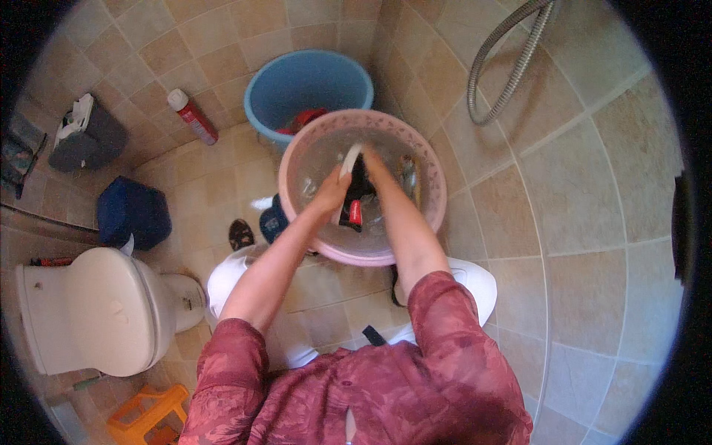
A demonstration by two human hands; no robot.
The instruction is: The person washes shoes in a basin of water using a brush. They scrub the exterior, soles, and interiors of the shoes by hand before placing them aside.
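A pink basin (437, 178) with a patterned rim stands in front of me, with cloudy, clear-looking water in it. Inside, my left hand (335, 191) closes on what looks like a black shoe (359, 182) with a curved white sole edge and a red patch at its near end. My right hand (373, 162) is closed at the shoe's far right side; its fingertips are partly hidden and blurred. A yellowish, slim thing (409, 178) lies along the basin's right inner wall, too unclear to name.
Behind the basin stands a blue tub (267, 81) with something red (308, 117) inside. To the left are a red spray can (193, 119), a dark blue bin (133, 211), a white toilet (111, 311) and an orange plastic stool (148, 415). A metal shower hose (512, 93) hangs at right.
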